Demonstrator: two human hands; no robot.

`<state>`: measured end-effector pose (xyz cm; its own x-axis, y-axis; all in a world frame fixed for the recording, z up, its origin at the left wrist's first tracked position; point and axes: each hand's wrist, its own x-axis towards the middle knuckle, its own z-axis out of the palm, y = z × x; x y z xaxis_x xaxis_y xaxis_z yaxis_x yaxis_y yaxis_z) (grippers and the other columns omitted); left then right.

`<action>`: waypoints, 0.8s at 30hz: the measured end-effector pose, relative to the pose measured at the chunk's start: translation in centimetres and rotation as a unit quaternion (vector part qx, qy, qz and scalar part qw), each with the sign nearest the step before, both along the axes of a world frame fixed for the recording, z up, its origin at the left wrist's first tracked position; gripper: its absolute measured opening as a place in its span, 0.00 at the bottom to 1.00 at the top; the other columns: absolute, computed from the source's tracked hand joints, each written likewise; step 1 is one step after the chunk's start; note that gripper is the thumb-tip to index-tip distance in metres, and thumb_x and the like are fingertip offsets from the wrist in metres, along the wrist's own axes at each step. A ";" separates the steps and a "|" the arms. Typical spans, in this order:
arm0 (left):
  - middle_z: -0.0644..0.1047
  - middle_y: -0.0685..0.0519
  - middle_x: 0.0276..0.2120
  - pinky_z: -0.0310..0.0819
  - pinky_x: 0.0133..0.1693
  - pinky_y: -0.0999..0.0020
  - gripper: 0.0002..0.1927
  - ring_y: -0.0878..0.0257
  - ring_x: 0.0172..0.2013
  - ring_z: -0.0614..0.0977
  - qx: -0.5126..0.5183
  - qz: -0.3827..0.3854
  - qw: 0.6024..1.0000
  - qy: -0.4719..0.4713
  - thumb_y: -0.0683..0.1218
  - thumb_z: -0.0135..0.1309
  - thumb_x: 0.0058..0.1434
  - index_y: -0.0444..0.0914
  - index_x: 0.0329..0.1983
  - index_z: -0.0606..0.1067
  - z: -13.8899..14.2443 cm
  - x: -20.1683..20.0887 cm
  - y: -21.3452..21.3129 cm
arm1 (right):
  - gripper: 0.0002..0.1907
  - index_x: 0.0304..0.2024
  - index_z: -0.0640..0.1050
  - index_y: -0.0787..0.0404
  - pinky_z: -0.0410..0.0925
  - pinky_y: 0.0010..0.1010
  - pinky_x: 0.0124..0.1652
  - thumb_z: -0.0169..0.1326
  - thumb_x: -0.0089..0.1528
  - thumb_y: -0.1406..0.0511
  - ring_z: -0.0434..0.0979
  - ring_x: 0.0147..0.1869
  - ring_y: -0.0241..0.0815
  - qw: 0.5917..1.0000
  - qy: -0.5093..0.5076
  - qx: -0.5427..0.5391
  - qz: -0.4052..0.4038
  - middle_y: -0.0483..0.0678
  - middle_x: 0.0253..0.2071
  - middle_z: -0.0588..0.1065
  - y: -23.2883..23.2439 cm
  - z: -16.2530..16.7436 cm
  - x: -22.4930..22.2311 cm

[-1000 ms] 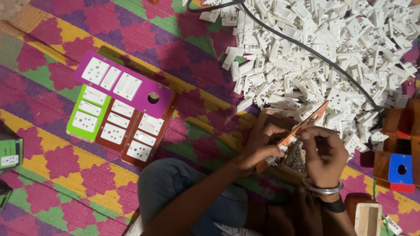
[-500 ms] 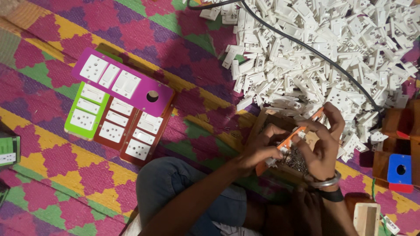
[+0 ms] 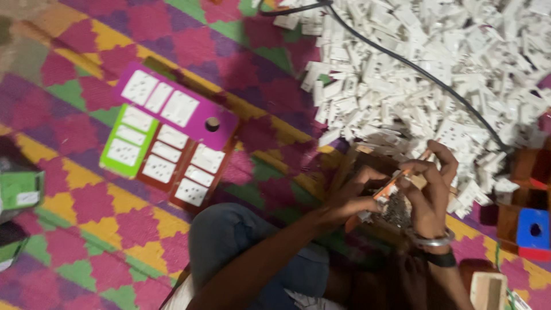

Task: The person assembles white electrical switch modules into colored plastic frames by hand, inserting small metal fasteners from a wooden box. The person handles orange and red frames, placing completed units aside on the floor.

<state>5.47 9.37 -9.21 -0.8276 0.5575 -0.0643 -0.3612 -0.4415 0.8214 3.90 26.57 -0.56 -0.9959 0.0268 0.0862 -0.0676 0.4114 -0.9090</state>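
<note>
My right hand point(image 3: 430, 189) is closed around an orange-handled screwdriver point(image 3: 396, 182) that slants down to the left. My left hand point(image 3: 353, 198) pinches a small white switch part point(image 3: 367, 215) at the tool's tip, over a brown wooden box point(image 3: 356, 158) with dark small bits inside. Both hands sit just below a big heap of white switch parts point(image 3: 436, 74). A metal bangle and a dark band circle my right wrist. My knee in blue trousers point(image 3: 229, 235) is below the left arm.
Purple, green and brown switch plates point(image 3: 166, 138) with white inserts lie on the patterned mat at left. A black cable point(image 3: 413, 66) crosses the heap. Red, blue and brown boxes point(image 3: 531, 206) stand at the right edge; green boxes point(image 3: 20, 192) at the left edge.
My right hand has lifted and turned with the screwdriver, its fingers curling over the handle. The left hand stays on the part. The camera has shifted slightly and the view is blurred.
</note>
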 end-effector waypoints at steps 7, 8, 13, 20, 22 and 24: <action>0.70 0.46 0.60 0.62 0.64 0.61 0.34 0.56 0.64 0.69 -0.156 0.079 0.972 0.157 0.42 0.62 0.57 0.34 0.66 0.66 -2.5 -0.7 0.1 | 0.21 0.64 0.69 0.62 0.68 0.31 0.64 0.54 0.68 0.72 0.64 0.72 0.43 0.998 0.057 -0.022 -0.007 0.50 0.69 0.59 0.2 0.2 1.4; 0.70 0.46 0.58 0.64 0.62 0.60 0.33 0.55 0.62 0.70 -0.197 0.089 0.957 0.191 0.43 0.63 0.56 0.34 0.65 0.68 -2.0 -0.6 -0.5 | 0.24 0.67 0.67 0.62 0.68 0.29 0.63 0.55 0.69 0.71 0.65 0.70 0.40 0.997 0.046 -0.050 -0.028 0.49 0.68 0.62 1.2 0.1 2.6; 0.76 0.47 0.55 0.77 0.52 0.62 0.23 0.56 0.51 0.82 -0.288 -0.026 0.930 0.229 0.50 0.61 0.64 0.43 0.61 0.70 4.7 0.8 -0.2 | 0.16 0.58 0.74 0.64 0.68 0.27 0.53 0.56 0.67 0.71 0.72 0.53 0.36 0.989 0.005 0.037 -0.143 0.46 0.55 0.74 9.4 -0.2 12.8; 0.65 0.49 0.68 0.59 0.56 0.38 0.32 0.46 0.60 0.70 -0.227 -0.140 0.666 0.697 0.41 0.66 0.41 0.50 0.53 0.75 11.1 1.3 18.3 | 0.14 0.46 0.82 0.60 0.72 0.33 0.38 0.61 0.57 0.66 0.80 0.40 0.41 0.927 -0.262 0.039 -0.265 0.48 0.43 0.81 12.0 -3.0 30.0; 0.67 0.56 0.66 0.57 0.60 0.35 0.34 0.54 0.63 0.70 -0.180 -0.204 0.587 0.763 0.40 0.64 0.43 0.55 0.56 0.76 10.4 3.0 24.7 | 0.10 0.45 0.81 0.62 0.72 0.32 0.46 0.59 0.62 0.66 0.80 0.45 0.42 0.971 -0.115 0.015 -0.211 0.49 0.41 0.79 11.4 -4.2 31.2; 0.67 0.58 0.66 0.61 0.62 0.45 0.32 0.52 0.64 0.70 -0.136 -0.266 0.516 0.803 0.42 0.61 0.43 0.57 0.54 0.75 8.9 5.1 28.8 | 0.09 0.45 0.80 0.64 0.70 0.34 0.49 0.57 0.62 0.67 0.78 0.51 0.46 0.976 -0.100 -0.024 -0.190 0.51 0.45 0.78 11.2 -4.4 31.8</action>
<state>10.57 38.20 -0.33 0.3296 0.8841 0.3312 0.8703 -0.4205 0.2564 35.65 37.78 -4.99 -0.9100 0.3973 -0.1185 0.2621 0.3297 -0.9070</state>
